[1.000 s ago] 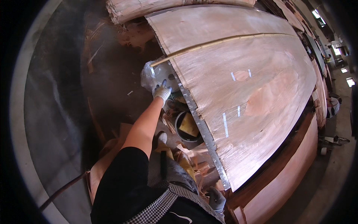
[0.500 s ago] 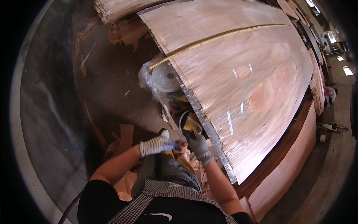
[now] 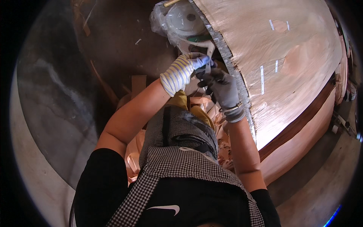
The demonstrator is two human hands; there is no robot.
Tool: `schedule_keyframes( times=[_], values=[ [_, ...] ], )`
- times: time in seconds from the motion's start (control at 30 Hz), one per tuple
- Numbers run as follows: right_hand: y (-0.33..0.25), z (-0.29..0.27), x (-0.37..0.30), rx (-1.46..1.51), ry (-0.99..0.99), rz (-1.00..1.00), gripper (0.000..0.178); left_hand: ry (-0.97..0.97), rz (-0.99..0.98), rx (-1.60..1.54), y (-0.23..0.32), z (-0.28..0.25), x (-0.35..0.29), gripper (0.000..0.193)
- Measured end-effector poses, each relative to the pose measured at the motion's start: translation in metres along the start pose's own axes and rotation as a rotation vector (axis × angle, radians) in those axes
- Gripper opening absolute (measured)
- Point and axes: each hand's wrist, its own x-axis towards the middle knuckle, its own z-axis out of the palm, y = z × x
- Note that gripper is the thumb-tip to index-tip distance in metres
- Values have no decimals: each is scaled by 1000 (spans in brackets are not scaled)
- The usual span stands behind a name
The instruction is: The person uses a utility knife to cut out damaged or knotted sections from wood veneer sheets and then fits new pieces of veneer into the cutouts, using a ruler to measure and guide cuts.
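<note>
My left hand (image 3: 180, 72), in a white glove with yellow-grey stripes and bluish fingertips, pinches a pale thin strip (image 3: 210, 47) beside the sheet stack's edge. Right against it is my right hand (image 3: 222, 86), in a grey glove with dark fingers and a thin band at the wrist. Its fingers are curled at the strip's lower end; what lies between them is hidden. Just beyond both hands, a white round disc (image 3: 185, 20) sits in clear crumpled plastic (image 3: 158, 19). To the right lies a large thin wood veneer sheet (image 3: 245, 41) with short white tape strips on it.
A rough grey edge (image 3: 223, 47) runs along the veneer stack at my right. Pinkish veneer scraps (image 3: 133, 160) lie around my legs. On the dark floor (image 3: 117, 45) at left are a few wood slivers. A yellowish stick (image 3: 171, 3) pokes in at the top.
My right hand has come away from the round-rimmed thing under the sheet's edge. Both hands have moved forward and together at the pale strip. The view has shifted, so the sheet sits higher.
</note>
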Motion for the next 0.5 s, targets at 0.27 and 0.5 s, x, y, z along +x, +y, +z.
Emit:
schedule_keyframes(
  times=[0.27, 0.5],
  values=[
    [68, -30, -22, 194, 248, 185, 15, -482, 533, 1070, -52, -17, 29, 35],
    [90, -57, -42, 246, 356, 275, 19, -641, -29, 1037, -55, -41, 29, 26]
  ],
)
